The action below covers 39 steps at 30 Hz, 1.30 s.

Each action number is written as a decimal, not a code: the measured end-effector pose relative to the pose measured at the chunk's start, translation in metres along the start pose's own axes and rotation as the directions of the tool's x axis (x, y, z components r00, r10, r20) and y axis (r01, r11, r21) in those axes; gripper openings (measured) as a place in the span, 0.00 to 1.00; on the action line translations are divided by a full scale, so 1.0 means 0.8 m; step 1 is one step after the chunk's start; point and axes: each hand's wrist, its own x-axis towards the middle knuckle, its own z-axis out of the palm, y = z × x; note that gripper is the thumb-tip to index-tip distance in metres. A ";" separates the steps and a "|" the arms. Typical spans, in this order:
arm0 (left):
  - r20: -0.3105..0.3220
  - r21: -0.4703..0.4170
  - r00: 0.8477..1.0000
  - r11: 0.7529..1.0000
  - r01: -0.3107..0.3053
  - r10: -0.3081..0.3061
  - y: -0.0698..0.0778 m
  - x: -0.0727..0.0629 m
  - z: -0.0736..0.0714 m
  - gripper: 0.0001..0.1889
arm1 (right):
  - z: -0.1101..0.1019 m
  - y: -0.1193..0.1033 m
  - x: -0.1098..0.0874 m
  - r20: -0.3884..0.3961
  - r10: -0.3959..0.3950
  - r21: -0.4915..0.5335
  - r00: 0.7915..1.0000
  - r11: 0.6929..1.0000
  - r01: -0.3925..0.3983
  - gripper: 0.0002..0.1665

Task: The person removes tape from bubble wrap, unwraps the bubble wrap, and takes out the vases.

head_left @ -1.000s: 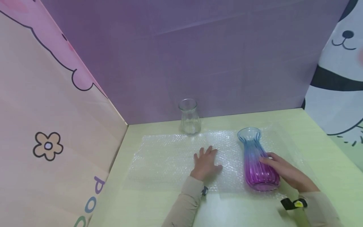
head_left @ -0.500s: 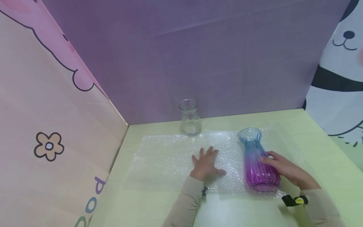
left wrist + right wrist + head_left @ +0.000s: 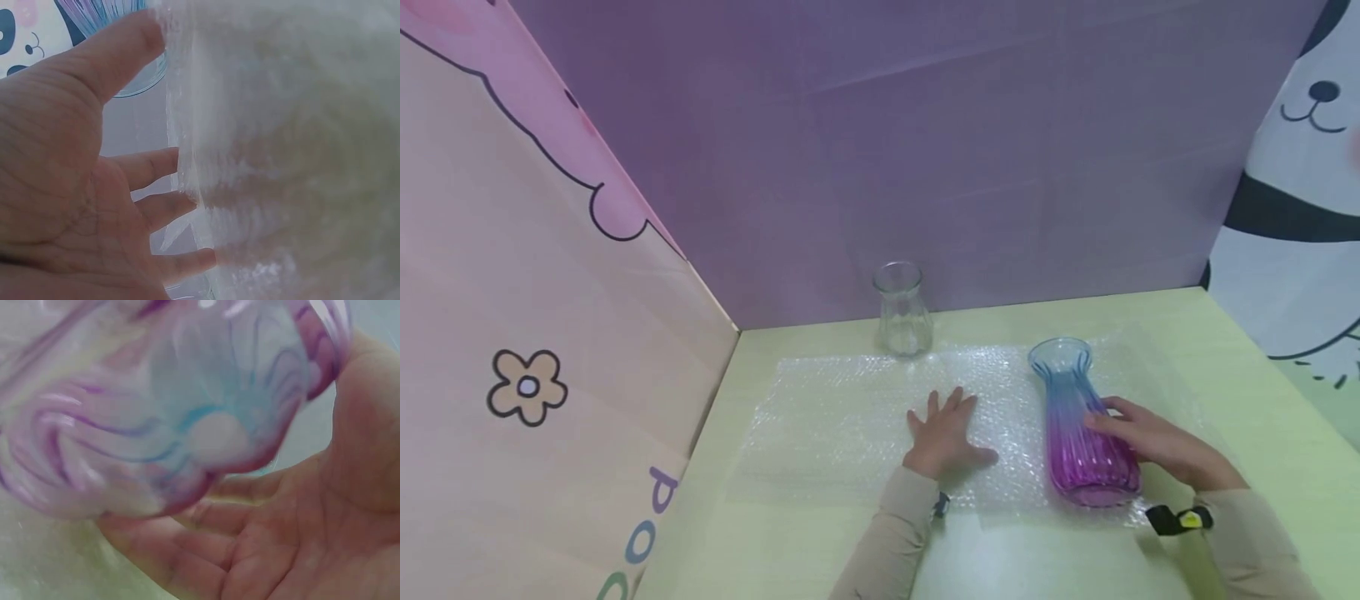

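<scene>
My right hand (image 3: 1150, 446) grips a ribbed glass vase (image 3: 1067, 417) by its side, thumb on top; the glass fades from blue at the flared mouth to magenta at the base. In the right wrist view the vase's base (image 3: 212, 434) faces the camera, with the fingers curled beneath it. Whether the vase touches the sheet under it, I cannot tell. A sheet of bubble wrap (image 3: 835, 425) lies flat on the table. On it rests my left hand (image 3: 943, 437), fingers spread, left of the vase; the left wrist view shows its fingertips (image 3: 165, 160) at the wrap.
Behind the wrap's far edge stands a clear glass vase (image 3: 905, 321), upright near the purple back wall (image 3: 925, 150). A light wall with a flower drawing (image 3: 527, 387) borders the left side, and a panda picture (image 3: 1292, 242) the right. The pale table (image 3: 1015, 558) extends toward me.
My left thumb has spread slightly outward and nearer to me over the wrap. The right hand and the coloured vase stay almost still.
</scene>
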 end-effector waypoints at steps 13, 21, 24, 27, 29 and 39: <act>0.000 -0.001 1.000 1.000 0.004 -0.004 0.001 0.002 0.004 0.52 | -0.001 -0.004 0.009 0.054 -0.030 0.028 0.998 0.999 0.029 0.49; -0.006 0.005 1.000 1.000 0.002 -0.002 0.000 0.001 0.004 0.52 | 0.001 -0.006 0.012 0.078 -0.021 0.069 0.997 0.997 0.016 0.46; -0.009 0.001 1.000 1.000 0.002 -0.002 0.000 0.000 0.004 0.52 | 0.003 -0.007 0.013 0.082 -0.031 0.082 0.996 0.996 0.024 0.45; -0.012 0.001 1.000 1.000 0.003 -0.003 -0.001 -0.001 0.005 0.52 | 0.006 -0.007 0.014 0.073 -0.029 0.086 0.997 0.996 0.022 0.45; -0.010 0.001 1.000 1.000 0.005 -0.005 -0.001 -0.002 0.005 0.52 | 0.008 -0.008 0.015 0.056 -0.018 0.076 0.998 0.997 0.014 0.46; -0.015 -0.002 1.000 1.000 -0.002 0.002 -0.001 -0.002 0.005 0.52 | 0.014 -0.008 0.015 -0.015 0.011 0.028 1.000 1.000 -0.011 0.52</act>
